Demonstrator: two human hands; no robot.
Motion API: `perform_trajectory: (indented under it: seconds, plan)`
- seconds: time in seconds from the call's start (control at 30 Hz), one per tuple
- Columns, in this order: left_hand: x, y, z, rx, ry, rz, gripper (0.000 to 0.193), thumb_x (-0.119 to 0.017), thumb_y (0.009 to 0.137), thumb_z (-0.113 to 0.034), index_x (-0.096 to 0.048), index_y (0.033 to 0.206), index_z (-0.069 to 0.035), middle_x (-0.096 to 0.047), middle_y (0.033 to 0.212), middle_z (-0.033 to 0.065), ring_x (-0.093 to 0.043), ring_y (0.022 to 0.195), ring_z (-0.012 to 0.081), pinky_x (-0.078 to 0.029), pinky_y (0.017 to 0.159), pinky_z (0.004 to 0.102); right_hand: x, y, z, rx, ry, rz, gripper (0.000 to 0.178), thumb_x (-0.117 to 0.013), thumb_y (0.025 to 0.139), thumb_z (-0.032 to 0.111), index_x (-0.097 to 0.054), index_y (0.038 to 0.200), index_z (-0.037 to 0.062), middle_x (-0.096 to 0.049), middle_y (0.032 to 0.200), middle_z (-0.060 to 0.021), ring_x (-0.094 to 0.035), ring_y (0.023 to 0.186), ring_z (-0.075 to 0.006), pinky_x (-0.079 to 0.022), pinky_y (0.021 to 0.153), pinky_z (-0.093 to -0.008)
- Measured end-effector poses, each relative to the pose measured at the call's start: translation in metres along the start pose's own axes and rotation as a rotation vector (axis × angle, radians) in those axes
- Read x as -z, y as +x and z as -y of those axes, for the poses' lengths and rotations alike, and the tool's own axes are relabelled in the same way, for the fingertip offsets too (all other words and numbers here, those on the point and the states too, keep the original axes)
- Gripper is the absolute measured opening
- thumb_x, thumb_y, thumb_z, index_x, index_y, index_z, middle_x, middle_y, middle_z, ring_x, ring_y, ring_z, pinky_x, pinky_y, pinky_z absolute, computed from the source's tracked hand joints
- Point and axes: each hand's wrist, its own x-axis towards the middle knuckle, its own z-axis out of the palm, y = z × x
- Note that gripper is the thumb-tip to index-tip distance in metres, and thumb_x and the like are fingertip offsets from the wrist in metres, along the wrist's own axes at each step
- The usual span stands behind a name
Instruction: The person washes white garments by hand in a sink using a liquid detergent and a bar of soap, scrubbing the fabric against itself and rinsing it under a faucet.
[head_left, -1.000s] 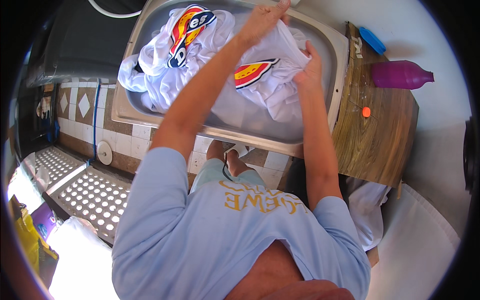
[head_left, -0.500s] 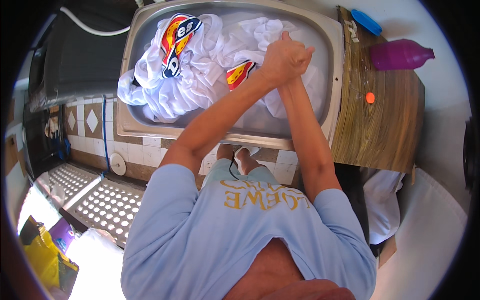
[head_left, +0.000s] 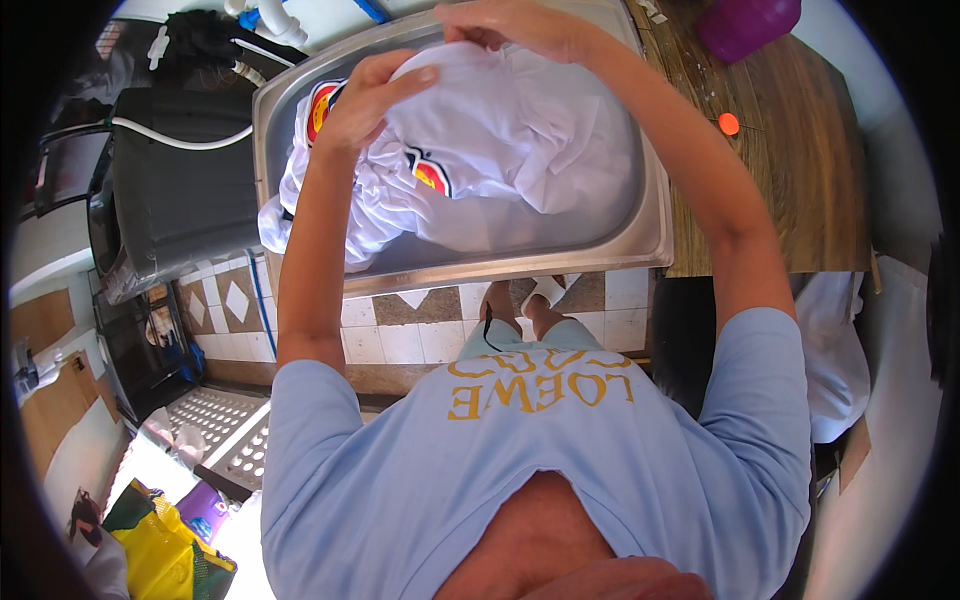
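Note:
A wet white garment (head_left: 470, 120) with red, yellow and navy printed patches lies bunched in a metal sink (head_left: 440, 268) of cloudy water. My left hand (head_left: 368, 105) grips the cloth at its upper left, thumb laid along the fabric. Higher up, my right hand (head_left: 530, 30) pinches the garment's far edge, its fingertips partly hidden by the cloth. Between the two hands the fabric is spread and lifted, while the rest stays crumpled in the water.
Right of the sink, a wooden counter (head_left: 790, 180) carries a purple container (head_left: 745, 25) and an orange cap (head_left: 728, 124). A dark appliance (head_left: 185, 190) with a white hose (head_left: 180, 140) stands left. A yellow bag (head_left: 160, 550) lies lower left.
My hands were together at the sink's right, one over the other. They have moved apart, the left one leftward and the right one farther up, and now lift the white garment between them.

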Motion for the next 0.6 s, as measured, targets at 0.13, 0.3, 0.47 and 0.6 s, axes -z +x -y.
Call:
perform_trajectory:
  seconds: [0.13,0.3,0.47,0.6]
  plan:
    - [0.021,-0.030,0.012,0.066,-0.145,-0.049,0.018,-0.067,0.079,-0.018,-0.066,0.088,-0.002,-0.063,0.077,-0.0003,-0.057,0.070,0.0074,-0.044,0.067,0.0217,-0.027,0.007,-0.006,-0.084,0.105,0.080,0.046,-0.047,0.090,0.046,-0.055,0.069,0.0072,-0.049,0.065,0.0017,-0.043,0.065,-0.0094,-0.037,0.065,-0.0239]
    - [0.040,-0.051,0.036,0.073,-0.437,-0.188,0.018,-0.067,0.074,-0.017,-0.066,0.085,-0.003,-0.064,0.078,0.0041,-0.059,0.072,0.0149,-0.046,0.071,0.0272,-0.034,0.018,-0.031,-0.076,0.015,0.137,0.047,-0.047,0.088,0.049,-0.058,0.068,0.0075,-0.048,0.064,0.0012,-0.039,0.061,-0.0093,-0.033,0.062,-0.0251]
    - [0.076,-0.070,0.082,0.000,-0.614,-0.408,0.039,-0.064,0.076,-0.028,-0.062,0.101,0.002,-0.062,0.106,0.0153,-0.059,0.095,0.0245,-0.045,0.089,0.0355,-0.032,0.013,-0.052,-0.248,0.007,0.094,0.044,-0.045,0.090,0.041,-0.052,0.062,0.0076,-0.046,0.062,0.0006,-0.039,0.059,-0.0100,-0.035,0.063,-0.0253]
    - [0.062,-0.075,0.073,0.067,-0.517,-0.438,0.036,-0.066,0.076,-0.026,-0.063,0.097,0.003,-0.064,0.098,0.0130,-0.061,0.091,0.0214,-0.046,0.085,0.0331,-0.010,0.006,-0.046,-0.098,0.175,0.110,0.036,-0.048,0.089,0.036,-0.056,0.070,0.0061,-0.051,0.064,-0.0001,-0.045,0.060,-0.0093,-0.038,0.061,-0.0252]
